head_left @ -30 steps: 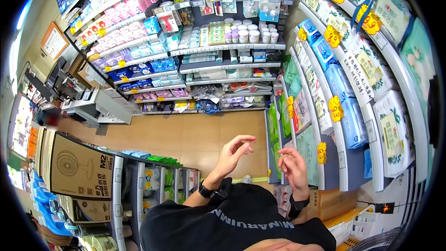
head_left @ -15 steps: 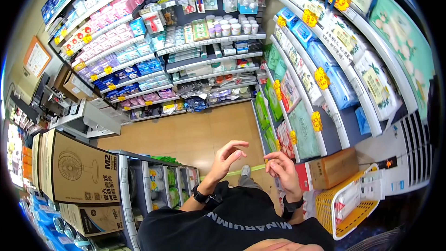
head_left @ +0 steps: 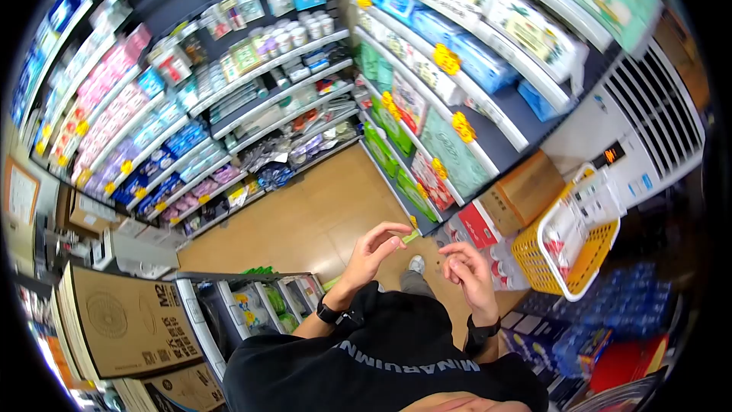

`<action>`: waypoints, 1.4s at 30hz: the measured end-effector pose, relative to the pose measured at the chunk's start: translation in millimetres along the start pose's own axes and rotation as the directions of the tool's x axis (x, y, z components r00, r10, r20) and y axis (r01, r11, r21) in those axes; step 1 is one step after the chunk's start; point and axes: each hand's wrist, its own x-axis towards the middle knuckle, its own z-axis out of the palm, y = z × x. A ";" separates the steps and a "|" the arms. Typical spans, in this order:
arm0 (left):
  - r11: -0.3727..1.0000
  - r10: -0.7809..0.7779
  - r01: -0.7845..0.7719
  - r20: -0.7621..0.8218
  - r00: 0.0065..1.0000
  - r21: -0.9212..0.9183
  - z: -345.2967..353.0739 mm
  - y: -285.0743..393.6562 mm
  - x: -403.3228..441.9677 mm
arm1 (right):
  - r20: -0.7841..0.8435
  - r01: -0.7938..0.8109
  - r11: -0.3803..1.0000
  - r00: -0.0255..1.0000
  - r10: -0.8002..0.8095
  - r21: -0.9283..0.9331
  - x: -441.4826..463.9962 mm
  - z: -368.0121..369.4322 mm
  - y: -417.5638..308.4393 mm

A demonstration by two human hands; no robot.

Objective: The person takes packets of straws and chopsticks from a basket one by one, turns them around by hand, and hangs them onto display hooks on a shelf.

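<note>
My left hand (head_left: pixel 374 254) hovers in front of my body, thumb and fingers apart in a loose curve, with nothing between them. To its right my right hand (head_left: pixel 468 273) is also raised and empty, its fingers loosely bent and not closed. Neither hand touches the other or any goods. A dark band (head_left: pixel 329 314) is on my left wrist, and another dark band (head_left: pixel 480 333) circles the right one. Nearest to the right hand are a red and white carton (head_left: pixel 474 223) and a yellow basket (head_left: pixel 526 253) with packages inside.
Stocked shelves (head_left: pixel 267 76) stand ahead, and shelves with tissue packs (head_left: pixel 473 53) line the right. A fan carton (head_left: pixel 126 320) tops a low shelf at left. A brown box (head_left: pixel 526 191) and a white vented appliance (head_left: pixel 648 130) stand at right. Tan floor (head_left: pixel 305 214) lies between.
My view has turned to the right, so the shelves shift left and more bottled goods show at lower right. Both hands keep nearly the same pose, still empty.
</note>
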 end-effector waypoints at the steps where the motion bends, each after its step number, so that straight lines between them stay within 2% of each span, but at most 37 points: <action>1: 1.000 -0.017 0.016 0.039 0.999 0.003 5.6 -1.6 4.1 | -0.040 0.009 1.000 0.999 -0.008 0.010 -8.3 -4.1 1.0; 7: 0.994 -0.103 0.095 0.244 0.964 0.048 51.5 -16.6 34.8 | -0.282 0.108 0.989 0.956 -0.076 0.099 -56.2 -29.7 -4.1; 11: 0.986 -0.163 0.138 0.369 0.915 0.093 89.8 -29.7 55.7 | -0.398 0.198 0.975 0.906 -0.144 0.098 -84.7 -58.4 -1.8; 21: 0.961 -0.268 0.167 0.604 0.750 0.219 208.5 -73.3 112.9 | -0.598 0.245 0.970 0.778 -0.191 0.009 -137.2 -151.9 -15.4; 22: 0.958 -0.277 0.166 0.616 0.738 0.233 221.8 -73.2 119.8 | -0.651 0.296 0.955 0.726 -0.223 0.004 -140.3 -160.6 -18.1; 23: 0.961 -0.255 0.118 0.640 0.725 0.248 236.0 -72.5 126.8 | -0.700 0.345 0.939 0.669 -0.250 -0.006 -143.0 -170.7 -20.1; 27: 0.966 -0.195 0.014 0.696 0.691 0.258 290.2 -89.9 161.3 | -0.714 0.394 0.917 0.626 -0.314 -0.058 -155.5 -212.3 -24.2; 29: 0.938 -0.236 -0.022 0.685 0.690 0.345 326.0 -83.5 178.5 | -0.712 0.397 0.914 0.620 -0.329 -0.077 -163.7 -229.7 -23.7; 31: 0.943 -0.114 -0.157 0.728 0.677 0.293 355.5 -99.7 199.6 | -0.701 0.409 0.909 0.625 -0.344 -0.082 -171.2 -244.9 -24.5; 33: 0.936 -0.122 -0.168 0.732 0.670 0.310 387.4 -111.1 220.8 | -0.713 0.403 0.912 0.617 -0.332 -0.076 -178.3 -260.1 -22.0; 35: 0.890 -0.102 -0.273 0.743 0.662 0.365 422.9 -122.0 242.0 | -0.728 0.406 0.911 0.605 -0.323 -0.066 -183.2 -272.8 -19.7; 39: 0.898 -0.097 -0.275 0.764 0.638 0.343 485.1 -155.7 280.7 | -0.744 0.394 0.918 0.602 -0.289 -0.037 -190.7 -293.3 -20.0; 41: 0.857 -0.058 -0.325 0.701 0.710 0.400 506.2 -181.3 305.2 | -0.743 0.390 0.920 0.604 -0.287 -0.038 -193.9 -301.6 -19.4; 42: 0.856 -0.058 -0.327 0.703 0.708 0.400 514.5 -191.7 315.9 | -0.745 0.392 0.919 0.602 -0.288 -0.039 -195.6 -305.0 -20.2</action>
